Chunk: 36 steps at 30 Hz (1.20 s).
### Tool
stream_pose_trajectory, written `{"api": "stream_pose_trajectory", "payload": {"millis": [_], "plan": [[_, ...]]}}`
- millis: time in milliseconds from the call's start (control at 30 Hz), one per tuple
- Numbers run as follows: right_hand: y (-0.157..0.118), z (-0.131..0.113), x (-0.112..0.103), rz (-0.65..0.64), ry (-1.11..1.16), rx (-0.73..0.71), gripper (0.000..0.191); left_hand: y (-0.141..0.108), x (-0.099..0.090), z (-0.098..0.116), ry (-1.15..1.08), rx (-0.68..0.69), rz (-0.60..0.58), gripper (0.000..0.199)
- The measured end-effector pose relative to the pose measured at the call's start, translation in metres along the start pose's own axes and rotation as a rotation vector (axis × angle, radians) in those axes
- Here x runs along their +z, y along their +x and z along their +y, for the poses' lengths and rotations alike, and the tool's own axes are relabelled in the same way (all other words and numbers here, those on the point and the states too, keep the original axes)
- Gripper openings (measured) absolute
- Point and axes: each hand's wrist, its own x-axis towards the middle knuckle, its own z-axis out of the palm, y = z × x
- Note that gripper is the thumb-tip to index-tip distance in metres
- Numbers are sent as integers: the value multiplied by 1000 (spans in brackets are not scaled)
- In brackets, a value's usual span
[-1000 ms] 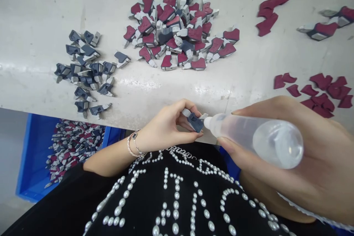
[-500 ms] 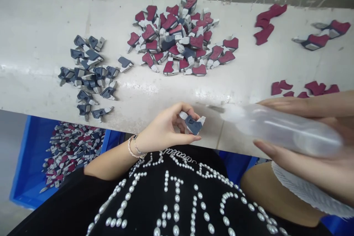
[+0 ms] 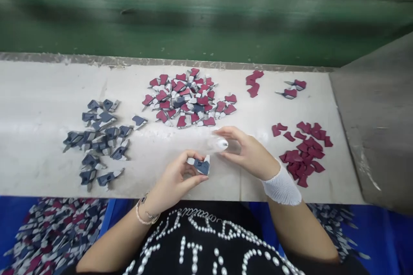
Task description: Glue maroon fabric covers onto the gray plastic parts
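Between the thumb and fingers of my left hand (image 3: 183,174) is a small dark blue and grey part (image 3: 201,166), over the front of the table. My right hand (image 3: 240,148) is closed around a clear squeeze bottle (image 3: 209,141), whose white cap points back toward me; the bottle is blurred. It is just above and right of the blue part. Behind my hands lies a heap of parts with red tops (image 3: 180,99). To the left are loose blue and grey parts (image 3: 103,142). Flat red pieces (image 3: 303,154) lie to the right.
Blue bins with many parts (image 3: 58,232) stand below the table's front edge at left and right. A grey metal panel (image 3: 380,120) bounds the right side, and a green wall (image 3: 193,25) runs along the back of the table (image 3: 32,172).
The view has shifted back and shows more of the table. My right hand has moved left with the bottle, close to my left hand, and the bottle's tip has turned toward me.
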Motion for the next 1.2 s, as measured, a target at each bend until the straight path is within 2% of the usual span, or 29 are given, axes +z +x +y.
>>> {"api": "stream_pose_trajectory", "payload": {"millis": [67,200,267,333,467,700,867,967,1100,1167,1200], "plan": [[-10,11,-25,103,-118,91,42,-3,-1,0,42,-18,4,33],[-29,44,-78,364,-368,383,34,-7,4,0,44,-55,-40,31],[-31,59,-91,378,-428,483,30,-7,9,0,16,-56,-47,27],[-30,68,-93,334,-447,540,23,-7,14,0,2,-33,-44,24],[-23,68,-84,275,-445,579,16,-5,20,1,6,5,-46,24],[-27,56,-66,267,-366,478,9,-5,26,1,-10,62,74,28],[-46,32,-55,260,-365,381,19,-3,31,-2,-107,106,153,32],[-59,4,-42,170,-295,259,21,-2,34,-4,-118,143,199,33],[-71,-28,-19,-46,-51,-2,24,1,40,-10,-93,257,291,28],[-74,-38,-9,-120,114,3,27,3,43,-13,-80,332,328,27],[-73,-42,-5,-136,187,35,22,3,44,-15,-76,360,333,27]]}}
